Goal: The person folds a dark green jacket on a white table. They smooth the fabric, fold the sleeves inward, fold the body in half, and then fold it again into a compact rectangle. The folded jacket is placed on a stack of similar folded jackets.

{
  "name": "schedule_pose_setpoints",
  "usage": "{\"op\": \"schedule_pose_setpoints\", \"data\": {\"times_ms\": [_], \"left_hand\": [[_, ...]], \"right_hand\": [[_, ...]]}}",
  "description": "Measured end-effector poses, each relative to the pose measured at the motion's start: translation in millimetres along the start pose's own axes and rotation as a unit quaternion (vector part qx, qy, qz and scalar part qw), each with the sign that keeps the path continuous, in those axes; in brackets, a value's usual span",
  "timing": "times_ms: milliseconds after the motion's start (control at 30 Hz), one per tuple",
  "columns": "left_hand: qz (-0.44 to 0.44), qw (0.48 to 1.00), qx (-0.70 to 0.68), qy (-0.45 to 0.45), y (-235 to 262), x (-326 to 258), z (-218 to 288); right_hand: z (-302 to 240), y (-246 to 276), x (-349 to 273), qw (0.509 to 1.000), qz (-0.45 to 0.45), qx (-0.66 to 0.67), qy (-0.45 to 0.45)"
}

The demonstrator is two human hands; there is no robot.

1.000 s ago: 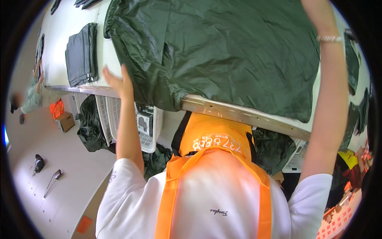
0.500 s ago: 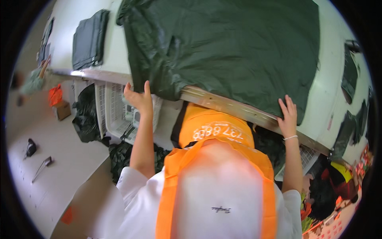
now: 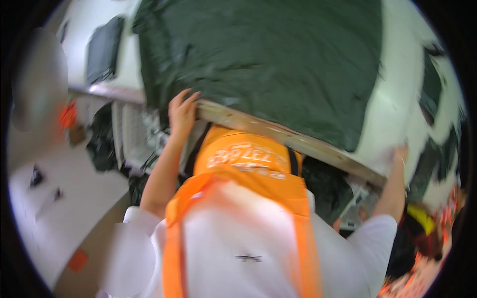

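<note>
A dark green sheet of shiny, creased fabric (image 3: 268,64) lies spread over the white table (image 3: 397,84), its near edge hanging a little over the table's front at the left. My left hand (image 3: 183,113) is at that near left corner, fingers apart and slightly bent against the fabric by the table edge. To the right of the sheet, apart from it, my right hand (image 3: 399,153) is over the table top near the front edge. Motion smears its fingers, so whether it holds anything is hidden.
A folded dark green bundle (image 3: 105,49) lies on the table's far left. More dark green pieces (image 3: 431,89) lie at the right. Under the table are a white plastic crate (image 3: 134,134) and dark green piles (image 3: 102,141). The wooden table edge (image 3: 278,130) runs before me.
My right hand has left the sheet's near right corner and moved right over the bare table top. My left hand has come onto the near left corner. The view has shifted.
</note>
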State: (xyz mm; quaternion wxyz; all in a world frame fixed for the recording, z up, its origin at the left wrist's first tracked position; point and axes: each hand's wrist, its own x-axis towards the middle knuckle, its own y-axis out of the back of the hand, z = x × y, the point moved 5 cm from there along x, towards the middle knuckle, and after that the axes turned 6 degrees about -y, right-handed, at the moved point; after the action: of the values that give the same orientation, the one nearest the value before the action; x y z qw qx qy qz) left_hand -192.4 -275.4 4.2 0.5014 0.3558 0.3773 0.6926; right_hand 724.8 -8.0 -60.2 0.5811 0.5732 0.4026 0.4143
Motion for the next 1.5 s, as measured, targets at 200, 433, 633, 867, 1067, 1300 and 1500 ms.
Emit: {"op": "schedule_pose_setpoints", "data": {"times_ms": [200,433,633,867,1067,1300,1500], "left_hand": [[-0.029,0.993,-0.106,0.045,19.5,14.4,-27.7],[-0.182,0.977,-0.051,0.100,18.3,35.7,-35.7],[-0.034,0.980,-0.118,0.159,15.9,33.3,-33.1],[0.138,0.990,0.007,0.019,16.6,8.1,20.6],[0.153,0.987,-0.028,0.025,15.9,-6.5,19.5],[0.176,0.984,-0.003,0.007,15.4,-10.8,21.0],[0.165,0.984,-0.049,0.054,21.3,-6.8,27.5]], "right_hand": [[-67.9,-0.5,5.2,0.995,0.073,-0.019,-0.068],[-442.3,134.9,-172.1,0.807,-0.241,0.532,0.081],[-660.1,95.7,-384.5,0.655,-0.573,0.421,0.256],[-696.1,56.1,-403.6,0.656,-0.627,0.368,0.203],[-687.8,51.4,-398.8,0.637,-0.619,0.408,0.212],[-687.7,68.0,-410.7,0.641,-0.642,0.344,0.240],[-693.4,61.3,-402.2,0.713,-0.561,0.314,0.279]]}}
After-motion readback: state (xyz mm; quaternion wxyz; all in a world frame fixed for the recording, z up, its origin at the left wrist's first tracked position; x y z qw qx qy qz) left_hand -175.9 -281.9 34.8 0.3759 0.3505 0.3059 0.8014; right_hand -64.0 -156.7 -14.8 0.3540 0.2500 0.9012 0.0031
